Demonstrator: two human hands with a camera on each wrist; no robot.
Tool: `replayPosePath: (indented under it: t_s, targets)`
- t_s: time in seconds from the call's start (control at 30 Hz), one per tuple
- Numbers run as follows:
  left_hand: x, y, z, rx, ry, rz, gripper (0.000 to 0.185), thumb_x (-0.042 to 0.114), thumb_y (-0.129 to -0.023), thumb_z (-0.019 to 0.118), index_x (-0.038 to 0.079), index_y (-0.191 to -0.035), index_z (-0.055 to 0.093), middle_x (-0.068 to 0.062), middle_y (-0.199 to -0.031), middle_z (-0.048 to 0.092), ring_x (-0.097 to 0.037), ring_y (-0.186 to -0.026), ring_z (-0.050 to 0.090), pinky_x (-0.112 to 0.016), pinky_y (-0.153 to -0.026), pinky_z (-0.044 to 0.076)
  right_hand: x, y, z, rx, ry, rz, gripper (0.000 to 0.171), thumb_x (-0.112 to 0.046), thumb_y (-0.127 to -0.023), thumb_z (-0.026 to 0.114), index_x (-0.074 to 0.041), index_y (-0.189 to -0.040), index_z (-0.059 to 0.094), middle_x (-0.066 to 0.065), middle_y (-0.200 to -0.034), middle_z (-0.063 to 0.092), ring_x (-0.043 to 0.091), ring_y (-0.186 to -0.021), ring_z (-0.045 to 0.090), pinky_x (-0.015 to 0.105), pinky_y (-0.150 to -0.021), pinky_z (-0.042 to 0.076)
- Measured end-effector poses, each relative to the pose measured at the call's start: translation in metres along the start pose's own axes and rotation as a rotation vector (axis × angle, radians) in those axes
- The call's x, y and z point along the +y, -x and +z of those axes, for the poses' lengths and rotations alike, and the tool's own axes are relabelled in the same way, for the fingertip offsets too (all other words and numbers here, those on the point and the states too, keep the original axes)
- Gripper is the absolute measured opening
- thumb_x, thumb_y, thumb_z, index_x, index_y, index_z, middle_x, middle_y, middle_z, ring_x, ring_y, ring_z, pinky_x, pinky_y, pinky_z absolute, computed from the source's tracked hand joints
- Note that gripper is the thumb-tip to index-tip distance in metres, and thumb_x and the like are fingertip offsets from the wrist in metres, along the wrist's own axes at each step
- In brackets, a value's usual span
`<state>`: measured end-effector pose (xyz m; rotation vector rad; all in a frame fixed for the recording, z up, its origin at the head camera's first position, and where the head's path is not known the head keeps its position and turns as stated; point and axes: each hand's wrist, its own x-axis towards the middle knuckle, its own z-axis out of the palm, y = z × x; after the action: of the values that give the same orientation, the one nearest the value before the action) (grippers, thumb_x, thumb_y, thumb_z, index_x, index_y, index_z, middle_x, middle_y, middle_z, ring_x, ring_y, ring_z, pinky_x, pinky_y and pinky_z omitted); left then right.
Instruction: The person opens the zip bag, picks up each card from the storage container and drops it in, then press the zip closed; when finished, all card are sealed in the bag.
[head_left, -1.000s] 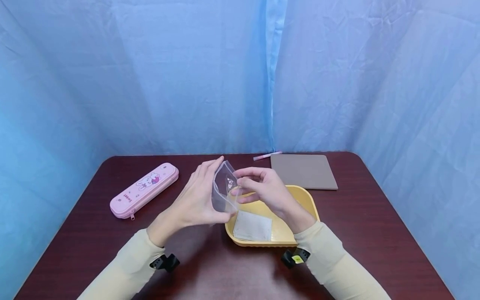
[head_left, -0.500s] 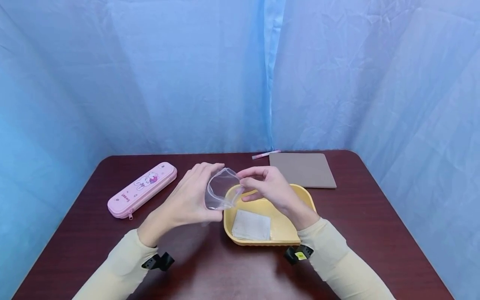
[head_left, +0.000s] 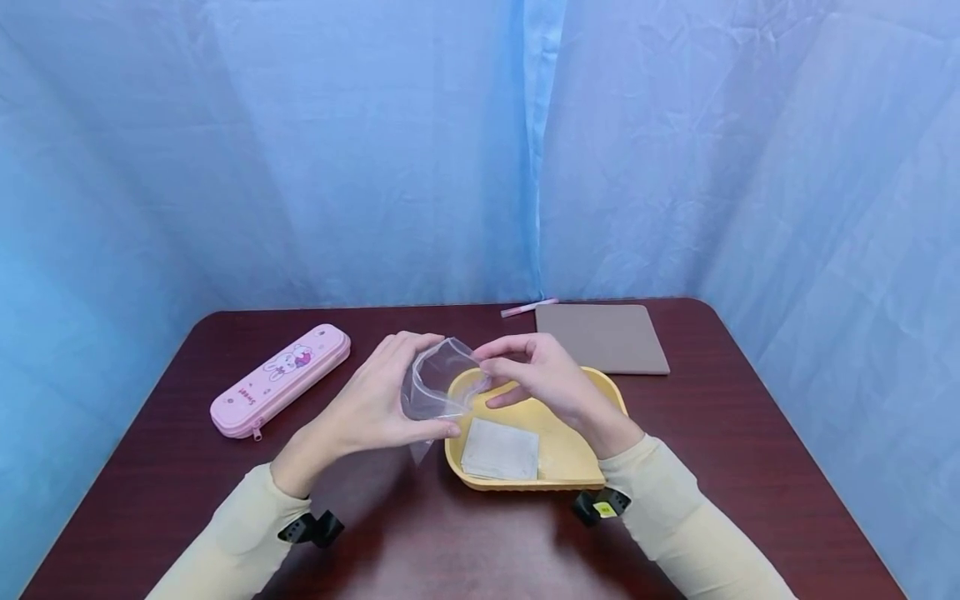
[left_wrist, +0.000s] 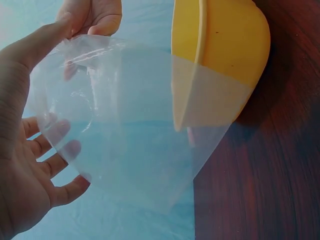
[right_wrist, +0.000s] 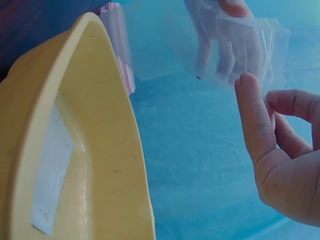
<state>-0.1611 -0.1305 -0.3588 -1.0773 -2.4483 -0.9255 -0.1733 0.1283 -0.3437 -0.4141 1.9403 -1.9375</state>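
Note:
A clear zip-lock plastic bag (head_left: pixel 442 377) is held up over the table, left of and partly above the yellow basket (head_left: pixel 525 486). Its mouth is spread wide, facing the right hand. My left hand (head_left: pixel 367 404) holds the bag from the left, thumb on the near side and fingers behind it. At the right edge of the mouth, my right hand (head_left: pixel 543 379) pinches the film between thumb and fingers. In the left wrist view, the bag's body (left_wrist: pixel 145 130) looks flat, with nothing visible inside. Pale square sheets (head_left: pixel 501 450) lie in the basket's front left part.
A pink pencil case (head_left: pixel 281 379) with a rabbit print lies on the left of the dark wooden table (head_left: pixel 480 550). At the back right are a grey-brown flat board or notebook (head_left: pixel 602 339) and a slim pen (head_left: pixel 529 308). Blue curtains (head_left: pixel 375 167) surround the table.
The bag's mouth has been spread from a narrow, tilted shape to a wide rounded one. My left hand has shifted slightly left; the right hand stays at the bag's edge.

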Motion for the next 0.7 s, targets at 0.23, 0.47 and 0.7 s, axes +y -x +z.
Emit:
replayPosePath:
  t_s: [0.23,0.47,0.7]
  targets:
    - [-0.001,-0.002,-0.006,0.003,0.009,0.049,0.093,0.052,-0.069,0.089,0.010,-0.143,0.051,-0.001,-0.129,0.058,-0.018,-0.117,0.049,-0.039,-0.096,0.040,0.000,0.001,-0.004,-0.024,0.002,0.013,0.028,-0.006,-0.093,0.070,0.008,-0.118,0.068,0.014,-0.105,0.073,0.032,-0.090,0.073,0.051,-0.074,0.058]
    - [-0.002,-0.002,-0.013,-0.061,0.015,0.054,0.094,0.051,-0.069,0.090,0.011,-0.145,0.050,-0.001,-0.128,0.059,-0.017,-0.115,0.048,-0.037,-0.092,0.042,-0.001,0.000,-0.007,-0.054,0.021,0.024,0.027,-0.004,-0.092,0.072,0.010,-0.116,0.068,0.019,-0.100,0.073,0.033,-0.089,0.072,0.051,-0.076,0.058]
    - [-0.005,0.000,-0.020,-0.156,0.039,0.030,0.094,0.048,-0.069,0.089,0.012,-0.146,0.049,0.002,-0.125,0.059,-0.014,-0.115,0.049,-0.037,-0.090,0.045,0.000,-0.001,-0.009,-0.082,0.059,0.052,0.024,-0.005,-0.092,0.073,0.006,-0.113,0.071,0.025,-0.104,0.071,0.038,-0.092,0.071,0.054,-0.077,0.057]
